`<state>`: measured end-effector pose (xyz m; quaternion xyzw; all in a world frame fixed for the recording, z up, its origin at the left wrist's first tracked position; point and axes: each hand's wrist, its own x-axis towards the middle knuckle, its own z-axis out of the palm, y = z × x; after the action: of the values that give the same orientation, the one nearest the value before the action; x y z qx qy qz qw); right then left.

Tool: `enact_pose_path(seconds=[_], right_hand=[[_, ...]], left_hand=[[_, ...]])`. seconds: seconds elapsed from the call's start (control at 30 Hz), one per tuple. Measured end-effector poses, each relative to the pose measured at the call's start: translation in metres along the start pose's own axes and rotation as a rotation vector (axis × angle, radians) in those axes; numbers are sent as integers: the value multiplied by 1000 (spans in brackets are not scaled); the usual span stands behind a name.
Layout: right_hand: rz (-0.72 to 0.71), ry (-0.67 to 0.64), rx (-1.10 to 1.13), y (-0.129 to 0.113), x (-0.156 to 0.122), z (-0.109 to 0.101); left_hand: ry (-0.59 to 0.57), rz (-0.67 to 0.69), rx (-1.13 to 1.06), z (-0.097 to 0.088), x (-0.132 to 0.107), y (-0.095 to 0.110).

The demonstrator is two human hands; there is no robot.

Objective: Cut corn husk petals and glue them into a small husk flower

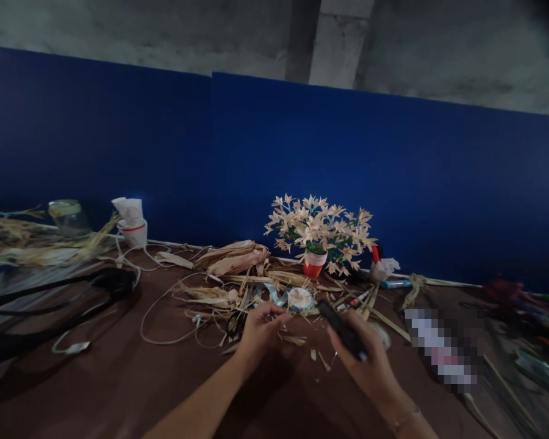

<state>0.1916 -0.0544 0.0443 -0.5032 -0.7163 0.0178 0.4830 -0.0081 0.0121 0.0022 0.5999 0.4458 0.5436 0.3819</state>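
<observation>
A blue partition (165,146) stands behind the potted flowers (310,233); before them our right hand (369,349) grips a black tool (342,329). Our left hand (260,323) pinches, its hold unclear.

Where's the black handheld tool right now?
In the head view, the black handheld tool is right of centre, in the right hand, nearer the camera than the orange-red cup of pale flowers.

Blue partition (265,146) — grey wall (119,30) above, brown tabletop (105,390) below — dim light.
</observation>
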Motion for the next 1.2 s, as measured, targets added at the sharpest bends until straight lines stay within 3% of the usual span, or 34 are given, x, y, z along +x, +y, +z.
enact_pose_path(seconds=[0.1, 0.2, 0.33, 0.9, 1.2], right_hand=[[-74, -222, 1, -14, -1, 19], [-69, -240, -20, -16, -4, 30], [-53, -204, -36, -13, -8, 39], [-3, -212, -69, -6, -11, 44], [-25, -196, -59, -6, -11, 44]], left_hand=[[86, 205, 181, -3, 0, 0], [158, 319, 406, -6, -3, 3], [192, 362, 585, -7, -8, 8], [200, 496, 669, -6, -12, 16], [190, 501, 696, -6, -13, 17]])
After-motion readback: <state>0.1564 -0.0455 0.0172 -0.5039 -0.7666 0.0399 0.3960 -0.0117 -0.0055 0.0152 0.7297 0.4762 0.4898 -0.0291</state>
